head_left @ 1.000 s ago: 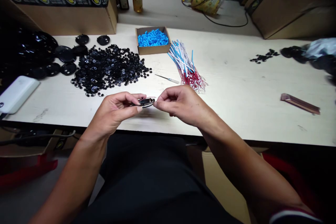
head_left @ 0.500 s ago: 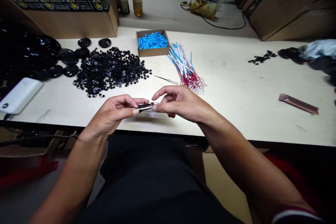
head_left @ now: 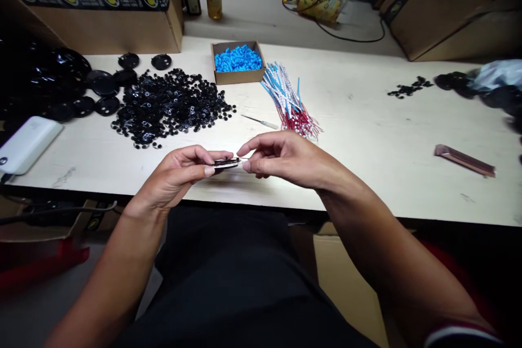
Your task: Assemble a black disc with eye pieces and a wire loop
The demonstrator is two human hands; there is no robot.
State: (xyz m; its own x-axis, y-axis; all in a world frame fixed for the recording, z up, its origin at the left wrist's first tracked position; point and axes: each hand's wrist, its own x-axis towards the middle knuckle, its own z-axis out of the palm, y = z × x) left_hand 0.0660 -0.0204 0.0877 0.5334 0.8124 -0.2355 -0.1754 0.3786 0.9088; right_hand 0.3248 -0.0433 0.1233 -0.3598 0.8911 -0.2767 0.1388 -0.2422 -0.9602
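Note:
Between the thumb and fingers of my left hand (head_left: pixel 185 171) is a thin black disc (head_left: pixel 226 163), seen almost edge-on, with a pale line along its side. My right hand (head_left: pixel 281 157) is at the disc's right edge, its thumb against curled fingers and the index finger arched above. A thin dark strand runs from the disc towards these fingers; what they pinch is too small to make out. Beyond the hands lie a slim screwdriver-like tool (head_left: pixel 260 122) with a pale handle and a bundle of red, white and blue wires (head_left: pixel 287 100).
A heap of small black round parts (head_left: pixel 167 106) lies left, with larger black discs (head_left: pixel 103 82) behind. A small cardboard box (head_left: pixel 239 77) holds blue pieces. A white power bank (head_left: pixel 31 144) is at far left, a brown wrapped bar (head_left: pixel 464 160) at right. Large cartons (head_left: pixel 118 27) flank the back.
My right hand has shifted slightly right, so its thumb is a little farther from the disc's edge. My left hand still holds the disc. The view has tilted slightly.

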